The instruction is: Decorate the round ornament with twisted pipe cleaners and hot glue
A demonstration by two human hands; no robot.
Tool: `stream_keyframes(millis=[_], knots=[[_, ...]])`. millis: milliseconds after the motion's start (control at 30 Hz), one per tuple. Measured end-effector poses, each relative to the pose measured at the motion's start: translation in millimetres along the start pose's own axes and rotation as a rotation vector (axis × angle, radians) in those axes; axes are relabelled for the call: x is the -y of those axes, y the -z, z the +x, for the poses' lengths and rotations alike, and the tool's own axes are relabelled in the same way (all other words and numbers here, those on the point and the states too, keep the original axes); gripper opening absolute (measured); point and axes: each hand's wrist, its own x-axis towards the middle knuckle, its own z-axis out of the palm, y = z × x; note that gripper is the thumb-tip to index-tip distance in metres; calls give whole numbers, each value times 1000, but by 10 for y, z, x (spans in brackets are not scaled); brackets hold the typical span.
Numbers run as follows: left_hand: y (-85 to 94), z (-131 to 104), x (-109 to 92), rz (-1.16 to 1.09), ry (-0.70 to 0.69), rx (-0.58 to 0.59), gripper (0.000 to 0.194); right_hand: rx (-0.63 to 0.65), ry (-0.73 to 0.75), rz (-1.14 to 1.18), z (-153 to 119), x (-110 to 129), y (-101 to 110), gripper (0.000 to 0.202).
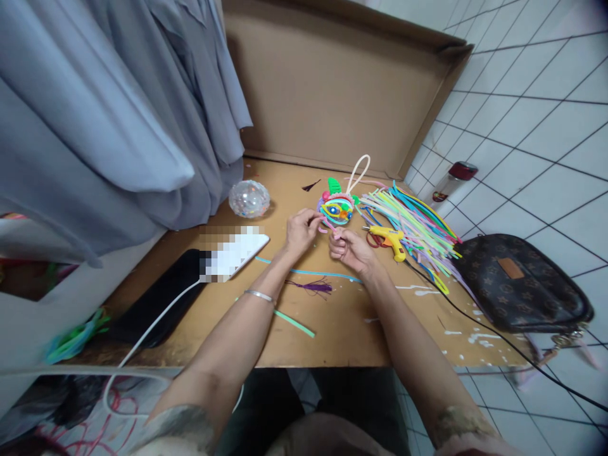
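Both my hands meet over the middle of the wooden table. A short pink strip (329, 223) runs between my fingertips. My left hand (303, 231) pinches its upper left end, and my right hand (350, 248) is closed on its lower right end. Just behind them sits a round colourful ornament (336, 209) with a yellow-rimmed blue eye, a green leaf shape on top and a cream loop (360, 172). Right of my right hand lies a yellow glue gun (392, 240). A bundle of coloured strips (413, 221) spreads behind the glue gun.
A clear ball (249, 199) stands at the back left. Near it lie a white device (244, 250) with a cable and a black case (166, 297). Purple tassel (316, 287), blue strip (323, 274) and green strip (294, 323) lie nearer me. A brown bag (522, 278) is at right.
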Motion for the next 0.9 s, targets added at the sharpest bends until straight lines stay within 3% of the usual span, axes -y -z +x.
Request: stream_keyframes(millis=[100,233,400,600,700,900], knots=[[88,15,85,245,-157,-48,22,50,48,25,15,-42,-107,26],[126,20,177,373,-190,-45,27,-52,109,-25,49,-89,-130,23],[94,-9,120,339,-201,107,21,-233,182,-237,43,-48,23,25],[3,-27,-16,207,-331,266,27,-214,184,-236,48,-1,110,29],[-19,-31,5,155,-293,256,32,-208,187,-216,62,-9,129,30],[-33,-34,9,132,-38,34,42,-257,232,-200,85,-43,126,30]])
